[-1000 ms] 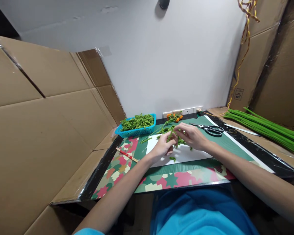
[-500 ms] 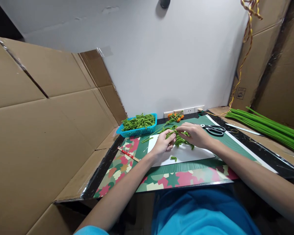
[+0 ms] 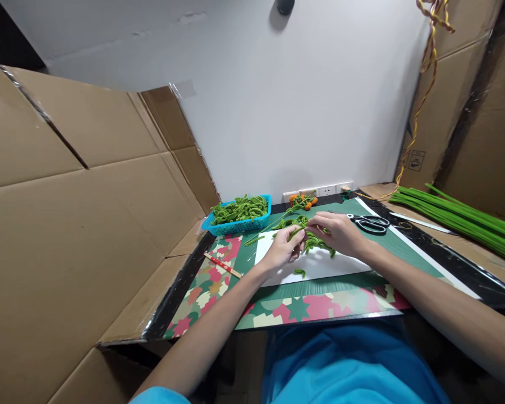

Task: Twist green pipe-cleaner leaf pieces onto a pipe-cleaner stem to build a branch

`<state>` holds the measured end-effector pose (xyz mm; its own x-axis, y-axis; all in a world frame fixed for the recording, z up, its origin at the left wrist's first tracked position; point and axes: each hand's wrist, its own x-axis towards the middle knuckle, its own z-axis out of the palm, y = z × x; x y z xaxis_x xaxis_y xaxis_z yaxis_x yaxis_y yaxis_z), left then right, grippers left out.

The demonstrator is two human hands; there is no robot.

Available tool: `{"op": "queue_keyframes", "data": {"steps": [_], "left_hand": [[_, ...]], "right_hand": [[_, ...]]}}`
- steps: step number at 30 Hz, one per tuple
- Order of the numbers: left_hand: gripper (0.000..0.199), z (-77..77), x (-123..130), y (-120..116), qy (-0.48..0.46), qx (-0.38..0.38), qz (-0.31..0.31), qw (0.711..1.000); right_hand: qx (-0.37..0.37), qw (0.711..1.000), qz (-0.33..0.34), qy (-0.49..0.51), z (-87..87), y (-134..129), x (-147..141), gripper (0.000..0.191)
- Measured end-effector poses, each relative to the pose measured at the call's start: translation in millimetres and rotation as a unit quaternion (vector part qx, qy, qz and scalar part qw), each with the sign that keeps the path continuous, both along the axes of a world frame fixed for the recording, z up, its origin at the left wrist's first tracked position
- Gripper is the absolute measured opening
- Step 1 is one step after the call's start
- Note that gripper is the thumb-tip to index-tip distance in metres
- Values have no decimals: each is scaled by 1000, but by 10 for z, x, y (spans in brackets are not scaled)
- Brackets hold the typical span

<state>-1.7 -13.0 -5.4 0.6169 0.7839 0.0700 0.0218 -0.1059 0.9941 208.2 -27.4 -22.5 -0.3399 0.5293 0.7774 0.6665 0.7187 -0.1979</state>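
My left hand [image 3: 285, 247] is closed in a pinch on a green pipe cleaner [image 3: 295, 231] above a white sheet [image 3: 328, 266]. Fingertip to fingertip with it, my right hand [image 3: 334, 231] pinches at the same pipe cleaner; the fingers partly cover the spot. Several curled green pipe cleaner pieces [image 3: 320, 244] lie on the sheet beneath and behind both hands. One small bent piece [image 3: 300, 272] rests apart, nearer to me. Just right of my right hand lie black-handled scissors [image 3: 370, 224].
A blue basket [image 3: 235, 226] full of curled green pieces stands at the back left. Behind my hands lie orange-and-green pipe cleaner flowers [image 3: 303, 202]. Red-wrapped chopsticks [image 3: 223, 265] are at the left, a bundle of long green stems [image 3: 458, 221] at the right. Cardboard walls [image 3: 88, 224] flank the table.
My fingertips have drawn closer together, and the right fingers have shifted slightly on the green piece. The whole view has moved a little; the other things lie as before.
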Motion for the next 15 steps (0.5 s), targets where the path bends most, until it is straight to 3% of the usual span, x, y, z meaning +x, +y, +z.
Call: {"op": "queue_keyframes", "data": {"steps": [8,15], "left_hand": [[49,-17,12,-13,-21,21,18,999],[38,-97,-18,-19,48,214,62,974]], "right_hand": [[-23,999,18,31,-40,-8,-63,23],[-61,994,19,93,-43,-47,-154,31]]}}
